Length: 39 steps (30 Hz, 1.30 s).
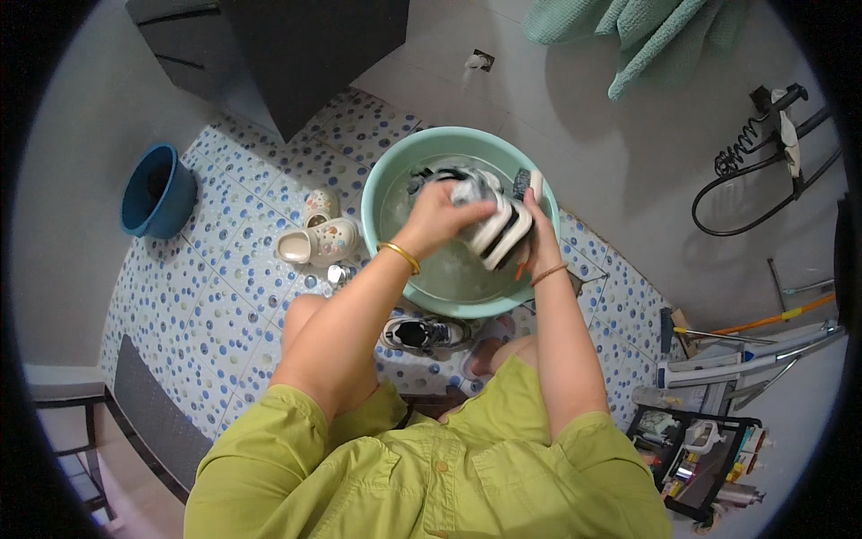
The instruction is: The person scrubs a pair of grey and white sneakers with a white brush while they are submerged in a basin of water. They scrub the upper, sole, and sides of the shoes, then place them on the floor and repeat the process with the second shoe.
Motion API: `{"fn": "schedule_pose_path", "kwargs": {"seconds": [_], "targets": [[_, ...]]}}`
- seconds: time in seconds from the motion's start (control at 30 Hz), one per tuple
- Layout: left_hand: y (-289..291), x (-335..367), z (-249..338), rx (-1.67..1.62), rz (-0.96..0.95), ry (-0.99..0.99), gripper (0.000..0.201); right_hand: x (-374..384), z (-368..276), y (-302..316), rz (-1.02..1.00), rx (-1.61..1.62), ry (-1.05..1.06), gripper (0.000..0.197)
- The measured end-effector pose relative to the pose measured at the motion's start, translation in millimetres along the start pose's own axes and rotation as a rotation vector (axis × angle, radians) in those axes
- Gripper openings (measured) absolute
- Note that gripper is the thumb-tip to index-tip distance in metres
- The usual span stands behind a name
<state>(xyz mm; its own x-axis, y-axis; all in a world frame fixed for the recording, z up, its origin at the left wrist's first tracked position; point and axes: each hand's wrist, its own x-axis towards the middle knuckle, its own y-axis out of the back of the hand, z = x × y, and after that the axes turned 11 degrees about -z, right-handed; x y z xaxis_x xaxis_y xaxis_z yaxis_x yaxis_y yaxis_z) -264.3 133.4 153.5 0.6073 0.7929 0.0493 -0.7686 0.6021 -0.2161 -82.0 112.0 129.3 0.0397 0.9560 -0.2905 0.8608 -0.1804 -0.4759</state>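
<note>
A black, white and grey sneaker (499,235) is tilted above the water in a mint-green basin (381,162). My left hand (440,218) is closed on its upper part, thumb toward the sole. My right hand (541,241) grips its other side. By the right fingertips, a small white piece with a dark, bristly side, like a brush (528,182), sticks up; whether the fingers hold it is unclear. Behind my left hand, a dark-and-white bundle (467,172), perhaps more of a shoe, shows at the water. Another sneaker (420,333) stands on the floor before the basin.
Cream clogs (316,241) and a small shiny metal object (338,275) lie left of the basin. Farther left stands a blue bucket (151,190). A dark cabinet (314,54) overhangs the far side. Right are a black hose (718,225) and a rack of bottles (696,458).
</note>
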Motion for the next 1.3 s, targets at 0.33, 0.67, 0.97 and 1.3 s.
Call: {"fn": "schedule_pose_path", "kwargs": {"seconds": [0.33,0.67,0.97,1.3], "targets": [[9.9,3.7,-52.1,1.032,-0.439,-0.054,0.026,10.4,2.4,15.6,0.050,-0.705,-0.155,0.056],[17.8,21.5,-48.3,0.972,-0.402,0.238,0.029,21.9,35.0,-4.9,0.139,-0.839,-0.116,0.075],[28.0,18.6,-66.0,1.084,-0.455,0.012,0.023,12.5,41.1,-7.9,0.012,-0.788,-0.005,0.073],[9.3,-5.5,-84.2,1.316,-0.203,-0.150,0.013,3.2,51.7,-20.1,0.042,-1.295,0.206,0.055]]}}
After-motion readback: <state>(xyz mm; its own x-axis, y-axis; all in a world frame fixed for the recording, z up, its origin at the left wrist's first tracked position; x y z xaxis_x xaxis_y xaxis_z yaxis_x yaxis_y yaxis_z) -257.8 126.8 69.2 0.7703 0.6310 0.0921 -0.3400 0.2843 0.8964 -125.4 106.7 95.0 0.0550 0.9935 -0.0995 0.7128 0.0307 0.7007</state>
